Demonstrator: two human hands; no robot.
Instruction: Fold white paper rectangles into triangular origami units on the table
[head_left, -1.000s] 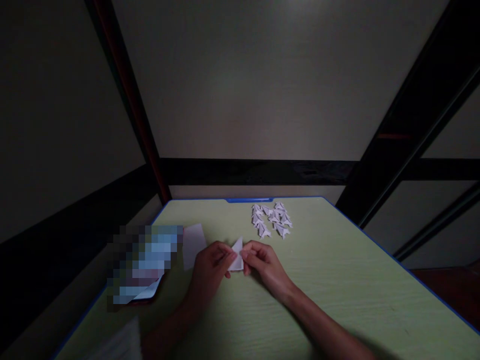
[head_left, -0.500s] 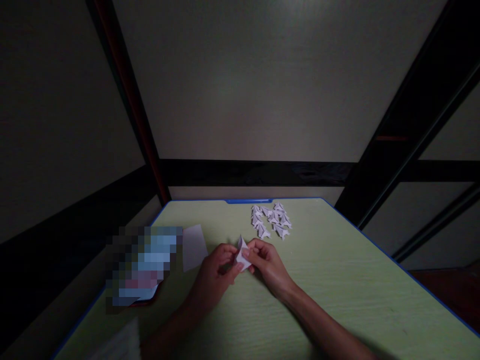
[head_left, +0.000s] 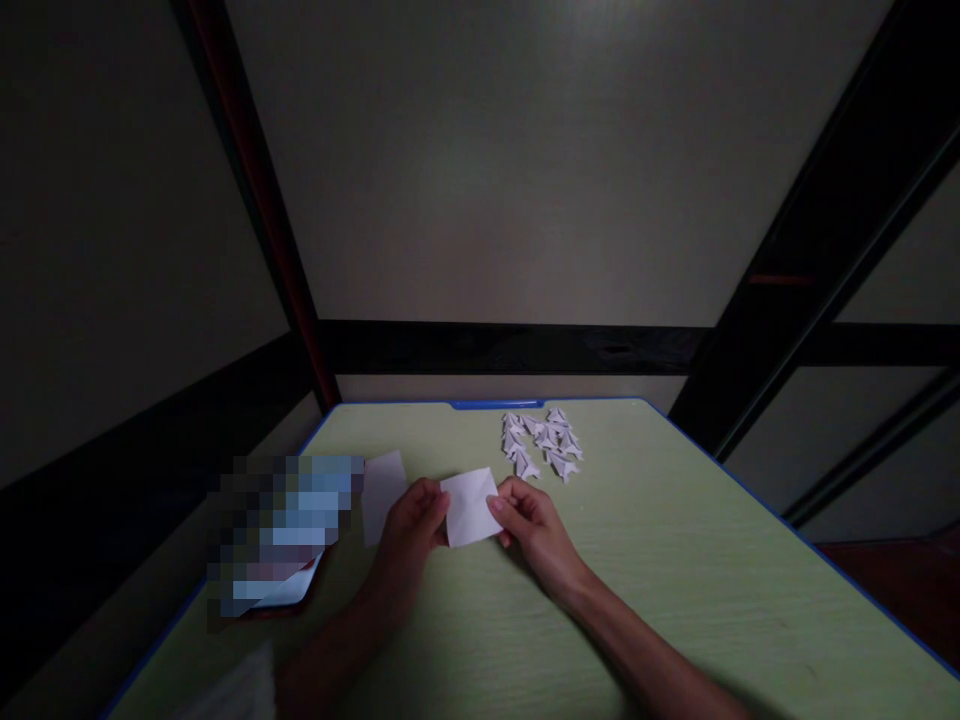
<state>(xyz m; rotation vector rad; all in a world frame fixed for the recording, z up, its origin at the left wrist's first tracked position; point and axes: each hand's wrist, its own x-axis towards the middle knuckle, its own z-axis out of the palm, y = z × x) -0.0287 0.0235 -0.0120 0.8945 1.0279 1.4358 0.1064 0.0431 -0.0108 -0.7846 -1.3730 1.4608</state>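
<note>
I hold a small white square of paper (head_left: pixel 470 505) spread flat just above the green table (head_left: pixel 675 600). My left hand (head_left: pixel 411 527) pinches its left edge and my right hand (head_left: pixel 529 522) pinches its right edge, fingers closed on the sheet. A cluster of several small folded white paper pieces (head_left: pixel 541 440) lies beyond my right hand, near the table's far edge. Another white sheet (head_left: pixel 381 492) lies flat on the table just left of my left hand.
A blurred-out blue and white object (head_left: pixel 285 530) lies at the table's left edge. More white paper (head_left: pixel 240 690) shows at the bottom left. Dark bed-frame beams (head_left: pixel 810 250) rise behind the table on both sides, with a plain wall beyond.
The paper was folded into a small triangle between my fingers. It has since been opened out into a flat square, and my hands have moved slightly apart.
</note>
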